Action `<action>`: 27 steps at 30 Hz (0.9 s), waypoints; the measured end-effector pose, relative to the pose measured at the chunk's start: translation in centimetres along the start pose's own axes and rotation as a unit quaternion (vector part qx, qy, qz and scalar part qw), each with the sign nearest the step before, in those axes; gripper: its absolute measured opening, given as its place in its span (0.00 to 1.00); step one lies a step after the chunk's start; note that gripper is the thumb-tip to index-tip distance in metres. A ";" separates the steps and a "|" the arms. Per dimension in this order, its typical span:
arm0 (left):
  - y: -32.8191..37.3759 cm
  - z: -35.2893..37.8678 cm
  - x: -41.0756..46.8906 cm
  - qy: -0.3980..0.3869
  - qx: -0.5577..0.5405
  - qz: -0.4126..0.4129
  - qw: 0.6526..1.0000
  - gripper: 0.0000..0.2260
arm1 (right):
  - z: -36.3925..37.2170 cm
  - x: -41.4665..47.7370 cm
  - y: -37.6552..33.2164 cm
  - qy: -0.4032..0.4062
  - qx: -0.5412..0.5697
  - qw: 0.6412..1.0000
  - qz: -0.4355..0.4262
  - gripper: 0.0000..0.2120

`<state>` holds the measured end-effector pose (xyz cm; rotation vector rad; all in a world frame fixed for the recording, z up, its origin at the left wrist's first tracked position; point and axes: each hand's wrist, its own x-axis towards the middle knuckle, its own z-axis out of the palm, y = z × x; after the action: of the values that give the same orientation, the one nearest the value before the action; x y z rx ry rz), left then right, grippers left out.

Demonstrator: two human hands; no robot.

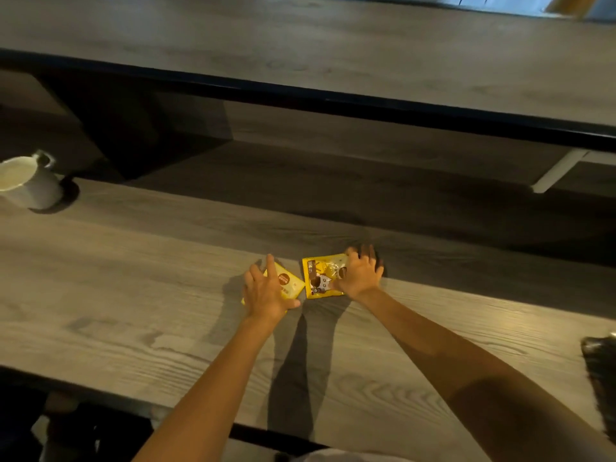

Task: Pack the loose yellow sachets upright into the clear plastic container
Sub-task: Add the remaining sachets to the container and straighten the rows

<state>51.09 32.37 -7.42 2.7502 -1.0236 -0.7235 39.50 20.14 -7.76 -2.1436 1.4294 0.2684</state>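
Two yellow sachets lie flat near the far edge of the wooden table (133, 295). My left hand (265, 291) rests on the left sachet (288, 284), fingers spread over it. On the right sachet (318, 276), which has brown print, lies my right hand (358, 273) with its fingers spread over the sachet's right part and the table edge. Whether either hand grips its sachet is unclear. No clear plastic container is in view.
A white mug (26, 183) stands at the table's far left. A dark object (600, 371) lies at the right edge. Beyond the table is a gap, then a higher wooden counter (366, 55) with a black edge.
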 end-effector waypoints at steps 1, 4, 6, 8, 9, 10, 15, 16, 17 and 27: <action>0.0 0.2 -0.5 0.009 0.001 -0.006 1.000 0.47 | 0.0 -0.2 0.2 0.025 0.022 0.999 0.010 0.40; 0.3 0.6 -1.5 0.023 -0.012 -0.016 1.000 0.38 | -0.6 -1.0 1.4 0.080 0.143 0.986 0.004 0.27; 1.0 0.4 -1.8 0.025 -0.087 -0.022 0.996 0.29 | -1.5 -2.0 2.3 0.093 0.201 0.975 -0.008 0.23; 2.2 0.1 -2.1 0.021 -0.175 -0.021 0.984 0.20 | -2.5 -2.9 3.3 0.113 0.216 0.970 -0.015 0.23; 2.9 -0.1 -2.4 0.026 -0.200 -0.017 0.979 0.16 | -3.0 -3.2 3.8 0.122 0.225 0.967 -0.016 0.23; 3.7 -0.3 -2.6 0.036 -0.212 -0.011 0.977 0.14 | -3.5 -3.5 4.4 0.127 0.229 0.965 -0.017 0.22; 9.5 -1.2 -4.4 0.078 -0.228 0.066 0.968 0.09 | -6.9 -4.7 8.1 0.168 0.195 0.966 -0.019 0.13; 10.9 -1.5 -5.0 0.085 -0.227 0.084 0.967 0.09 | -7.8 -5.0 8.9 0.186 0.194 0.963 -0.023 0.11; 12.3 -1.6 -5.7 0.091 -0.226 0.097 0.965 0.08 | -8.7 -5.4 9.9 0.200 0.196 0.960 -0.025 0.10; 27.9 0.1 -12.5 0.124 -0.298 0.219 0.921 0.03 | -17.6 -10.5 23.7 0.351 0.171 0.918 -0.064 0.10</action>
<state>26.52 19.14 4.99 1.9407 -1.0821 -0.4878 11.55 12.15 3.82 -2.0995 1.5312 -0.8252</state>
